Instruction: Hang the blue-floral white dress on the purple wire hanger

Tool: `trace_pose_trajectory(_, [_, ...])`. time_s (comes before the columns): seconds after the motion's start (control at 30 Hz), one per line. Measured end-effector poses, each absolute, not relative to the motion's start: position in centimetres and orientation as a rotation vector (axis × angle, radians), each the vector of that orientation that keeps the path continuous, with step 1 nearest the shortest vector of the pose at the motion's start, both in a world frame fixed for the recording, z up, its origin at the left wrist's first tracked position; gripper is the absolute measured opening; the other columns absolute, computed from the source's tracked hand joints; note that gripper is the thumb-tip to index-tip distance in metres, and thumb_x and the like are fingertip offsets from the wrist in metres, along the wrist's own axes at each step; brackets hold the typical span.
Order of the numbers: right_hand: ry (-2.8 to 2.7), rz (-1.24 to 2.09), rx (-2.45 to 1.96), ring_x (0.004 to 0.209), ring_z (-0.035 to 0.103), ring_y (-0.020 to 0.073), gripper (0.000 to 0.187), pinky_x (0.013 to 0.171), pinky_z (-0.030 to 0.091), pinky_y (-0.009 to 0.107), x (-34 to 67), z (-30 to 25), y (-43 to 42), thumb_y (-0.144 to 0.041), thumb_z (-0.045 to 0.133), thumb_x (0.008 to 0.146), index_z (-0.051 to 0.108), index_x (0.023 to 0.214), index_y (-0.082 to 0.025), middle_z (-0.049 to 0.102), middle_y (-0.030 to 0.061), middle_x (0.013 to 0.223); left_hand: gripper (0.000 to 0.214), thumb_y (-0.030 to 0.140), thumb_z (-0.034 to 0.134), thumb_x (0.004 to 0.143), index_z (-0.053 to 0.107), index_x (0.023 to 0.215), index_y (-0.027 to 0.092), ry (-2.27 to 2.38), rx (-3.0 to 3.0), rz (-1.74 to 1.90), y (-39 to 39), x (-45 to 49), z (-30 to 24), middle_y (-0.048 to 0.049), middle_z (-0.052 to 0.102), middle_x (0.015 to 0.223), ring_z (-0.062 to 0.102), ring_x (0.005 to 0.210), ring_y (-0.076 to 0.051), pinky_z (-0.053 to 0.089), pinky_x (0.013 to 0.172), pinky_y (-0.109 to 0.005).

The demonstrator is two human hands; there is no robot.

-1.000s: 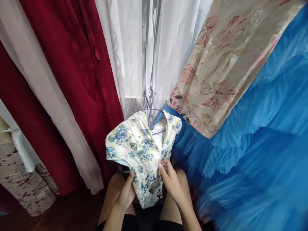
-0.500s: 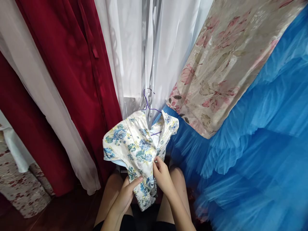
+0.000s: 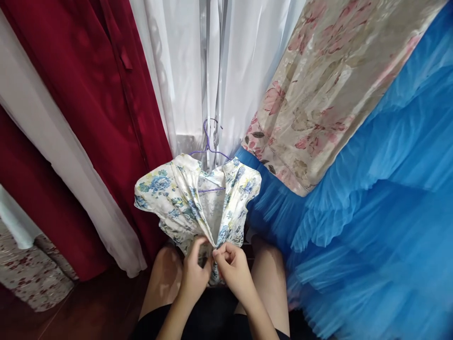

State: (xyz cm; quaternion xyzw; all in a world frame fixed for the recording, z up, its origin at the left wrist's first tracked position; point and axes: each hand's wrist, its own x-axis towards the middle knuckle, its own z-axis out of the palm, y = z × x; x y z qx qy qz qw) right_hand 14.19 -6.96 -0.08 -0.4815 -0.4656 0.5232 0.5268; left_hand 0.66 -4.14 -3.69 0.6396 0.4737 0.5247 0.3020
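Pinching the floral top (image 3: 186,203) at its opening (image 3: 214,215) — your right hand (image 3: 233,267), fingertips closed. Your left hand (image 3: 194,271) half-curled beside it — grip unclear. Top's on a purple hanger (image 3: 207,149) near your knees (image 3: 168,267).

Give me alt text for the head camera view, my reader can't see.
A person's right hand pinches, and left hand touches, the front opening of a white, blue-flowered, cap-sleeved garment on a purple hanger. Behind and beside it hang red cloth, white cloth, pink-flowered cloth and blue ruffled tulle.
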Motion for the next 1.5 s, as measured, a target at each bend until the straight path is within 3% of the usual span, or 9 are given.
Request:
trace_pose_trajectory(0.13, [-1.133,1.296,-1.126,0.037,0.037,0.0072,0.038,0.041,0.027,0.02,13.7,1.3,-6.0,-0.05,0.066,0.087,0.054,0.071,-0.019,0.049,-0.0062,0.043,0.006,0.024,0.057,0.089,0.061,0.089,0.02,1.252,1.749,1.291,-3.8,2.1,-2.1,-0.0037,0.068,0.084,0.064,0.081,-0.021,0.049,0.075,-0.03])
trace_pose_trajectory(0.23, [-1.129,1.265,-1.102,0.036,0.035,0.0069,0.038,0.042,0.027,0.021,14.2,3.1,-4.1,-0.045,0.068,0.084,0.053,0.061,-0.019,0.046,-0.006,0.04,0.013,0.022,0.054,0.088,0.054,0.075,0.02,1.232,1.793,1.238,-3.3,1.5,-2.1,-0.0012,0.062,0.073,0.06,0.072,-0.018,0.047,0.071,-0.027])
trace_pose_trajectory(0.7, [-0.979,1.194,-0.818,0.039,0.031,0.0046,0.023,0.04,0.019,0.022,13.3,16.5,8.2,-0.035,0.072,0.068,0.063,0.066,-0.014,0.043,-0.0087,0.043,0.012,0.014,0.055,0.083,0.056,0.074,0.022,1.217,2.02,1.064,-0.7,-1.3,-4.2,-0.0013,0.062,0.074,0.061,0.072,-0.02,0.046,0.07,-0.03])
trace_pose_trajectory(0.8, [-1.047,1.134,-0.835,0.039,0.032,0.0054,0.023,0.041,0.022,0.022,13.4,16.1,7.1,-0.037,0.071,0.073,0.062,0.068,-0.016,0.046,-0.0083,0.043,0.006,0.022,0.056,0.09,0.062,0.091,0.022,1.148,1.989,1.093,-0.2,-1.4,-2.5,-0.004,0.068,0.084,0.065,0.081,-0.022,0.049,0.077,-0.032])
trace_pose_trajectory(0.9, [-1.109,1.035,-0.856,0.037,0.034,0.0063,0.023,0.042,0.024,0.022,13.7,15.6,5.7,-0.037,0.069,0.077,0.059,0.068,-0.017,0.047,-0.008,0.042,0.028,0.029,0.054,0.097,0.057,0.123,0.022,1.087,1.923,1.362,1.4,-1.3,2.9,-0.0061,0.07,0.098,0.066,0.094,-0.021,0.049,0.089,-0.033])
trace_pose_trajectory(1.03, [-1.189,0.972,-0.87,0.038,0.037,0.0071,0.023,0.043,0.027,0.021,14.2,15.4,3.9,-0.036,0.068,0.08,0.057,0.07,-0.018,0.05,-0.007,0.043,0.039,0.029,0.048,0.101,0.049,0.14,0.022,0.959,2.053,1.669,4.3,-1.1,12.1,-0.0034,0.066,0.092,0.063,0.085,-0.017,0.049,0.085,-0.031])
trace_pose_trajectory(1.13, [-1.252,0.932,-0.859,0.039,0.036,0.0071,0.025,0.042,0.025,0.021,14.3,15.1,3.6,-0.038,0.066,0.083,0.054,0.071,-0.02,0.048,-0.0081,0.044,0.02,0.026,0.05,0.101,0.065,0.113,0.021,0.904,2.344,1.561,5.7,-0.7,16.1,-0.0035,0.065,0.093,0.061,0.086,-0.017,0.048,0.082,-0.029])
trace_pose_trajectory(1.23, [-1.296,0.838,-0.909,0.04,0.034,0.0072,0.024,0.044,0.024,0.021,14.0,14.1,4.7,-0.038,0.065,0.082,0.054,0.071,-0.02,0.046,-0.0084,0.046,0.02,0.023,0.049,0.101,0.064,0.089,0.018,0.876,2.513,1.605,6.0,-0.1,17.4,-0.004,0.064,0.091,0.06,0.089,-0.017,0.046,0.083,-0.029])
trace_pose_trajectory(1.5, [-1.409,0.833,-1.194,0.046,0.04,0.0089,0.019,0.047,0.027,0.022,13.8,8.3,6.6,-0.028,0.061,0.072,0.051,0.058,-0.02,0.049,-0.0051,0.049,0.018,0.029,0.064,0.093,0.067,0.083,0.014,1.115,1.575,2.075,12.0,-9.6,17.4,-0.001,0.064,0.077,0.059,0.074,-0.013,0.046,0.071,-0.021])
